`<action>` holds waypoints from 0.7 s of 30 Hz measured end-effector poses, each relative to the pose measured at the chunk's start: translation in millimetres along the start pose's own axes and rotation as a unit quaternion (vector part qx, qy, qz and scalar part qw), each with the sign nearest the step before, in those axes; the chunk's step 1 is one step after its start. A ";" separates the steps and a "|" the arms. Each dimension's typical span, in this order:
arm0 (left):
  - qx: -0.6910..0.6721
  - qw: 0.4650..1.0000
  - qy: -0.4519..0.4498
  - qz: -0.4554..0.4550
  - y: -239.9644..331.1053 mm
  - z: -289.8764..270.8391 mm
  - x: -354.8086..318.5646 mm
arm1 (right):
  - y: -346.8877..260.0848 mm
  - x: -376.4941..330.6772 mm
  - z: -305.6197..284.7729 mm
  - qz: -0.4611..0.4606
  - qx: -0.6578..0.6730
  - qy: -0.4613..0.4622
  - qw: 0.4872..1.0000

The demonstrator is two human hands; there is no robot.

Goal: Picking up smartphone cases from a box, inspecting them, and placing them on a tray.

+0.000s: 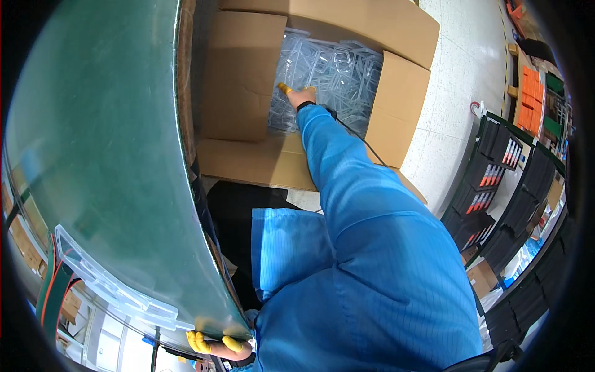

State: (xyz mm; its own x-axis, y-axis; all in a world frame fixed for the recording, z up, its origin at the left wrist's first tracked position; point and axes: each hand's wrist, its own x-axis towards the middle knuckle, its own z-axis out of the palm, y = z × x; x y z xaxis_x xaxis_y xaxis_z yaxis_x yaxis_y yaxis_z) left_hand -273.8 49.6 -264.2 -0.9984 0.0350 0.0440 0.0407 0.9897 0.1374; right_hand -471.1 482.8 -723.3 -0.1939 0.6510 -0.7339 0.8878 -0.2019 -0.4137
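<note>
A person in a blue coat sleeve (347,204) reaches the right hand (300,96) down into an open cardboard box (248,80) on the floor. The hand rests on a heap of clear plastic trays (341,74) that fills the box, with a yellow-tipped finger stretched out flat; whether the fingers close on a tray cannot be told, since the hand is small and partly hidden by the cuff. A dark band and a thin black cord (353,133) sit at that wrist.

The left hand (220,346) is at the near edge of the green worktop (105,142), its yellow-capped fingers curled over the rim (nothing else shows in its grip). One clear plastic tray (111,282) lies on the worktop near that same edge, a little apart from the fingers.

The floor (458,80) is pale and speckled. To the right stand black racks (496,180) with orange and dark parts, and farther off an orange stack (530,102) sits on shelving.
</note>
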 end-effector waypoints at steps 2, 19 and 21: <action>-0.001 1.000 0.001 0.000 -3.2 0.3 -1.4 | -1.2 2.2 -5.4 0.005 -0.015 -0.009 1.000; 0.005 1.000 0.010 0.011 1.3 0.3 4.2 | 2.9 -19.8 2.1 -0.183 -0.144 0.013 0.972; 0.059 0.997 -0.014 0.053 -0.8 -4.5 4.3 | 1.3 -12.1 -0.1 -0.140 -0.101 -0.024 0.985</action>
State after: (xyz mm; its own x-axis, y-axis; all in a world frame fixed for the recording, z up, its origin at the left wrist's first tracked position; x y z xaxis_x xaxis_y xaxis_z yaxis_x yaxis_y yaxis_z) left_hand -277.9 48.4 -259.7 -0.9894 0.1431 0.0247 0.1435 0.9895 0.0164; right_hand -467.6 474.7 -714.9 -0.4571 0.6248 -0.6330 0.8610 0.1324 -0.4911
